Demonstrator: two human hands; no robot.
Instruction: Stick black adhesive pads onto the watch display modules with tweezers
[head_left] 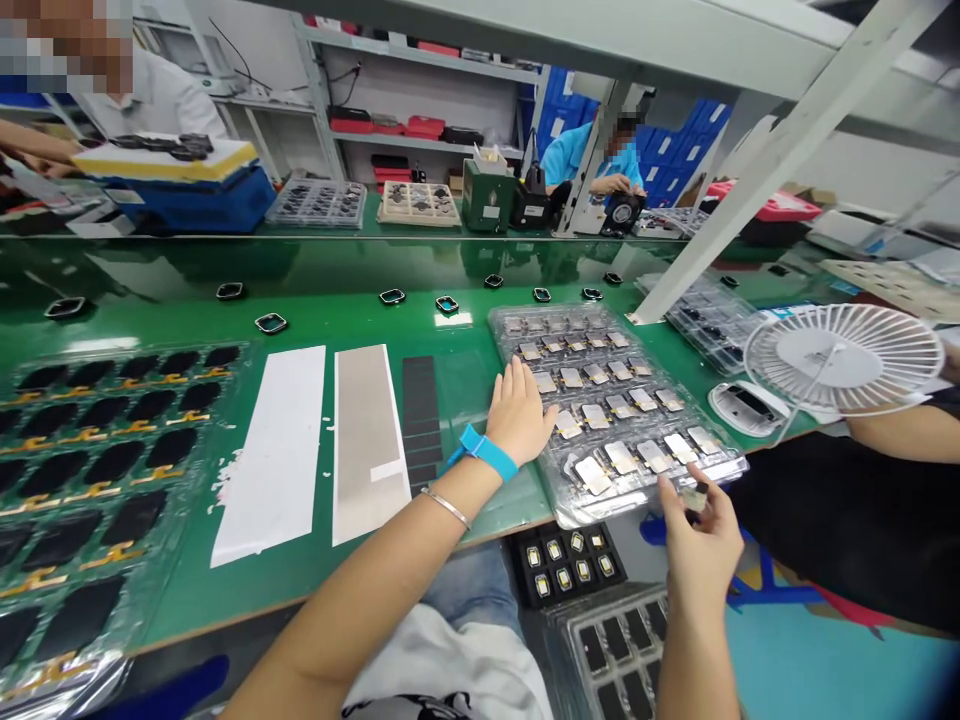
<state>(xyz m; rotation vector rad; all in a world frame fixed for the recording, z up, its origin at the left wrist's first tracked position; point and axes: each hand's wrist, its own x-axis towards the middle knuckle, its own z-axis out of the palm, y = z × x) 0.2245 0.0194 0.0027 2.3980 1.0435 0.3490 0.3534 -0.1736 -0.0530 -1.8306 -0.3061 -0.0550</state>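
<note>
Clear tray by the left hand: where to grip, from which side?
Probably take the tray by its near rim, from the person's side. It lies flat, and that rim appears to reach the table's front edge, likely easing a hold underneath. Loaded with parts, it should stay level; the left hand is at its left rim.

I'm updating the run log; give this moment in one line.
Left hand: at left edge of clear plastic tray; right hand: holding small greyish piece; on tray: silvery squarish parts
</note>
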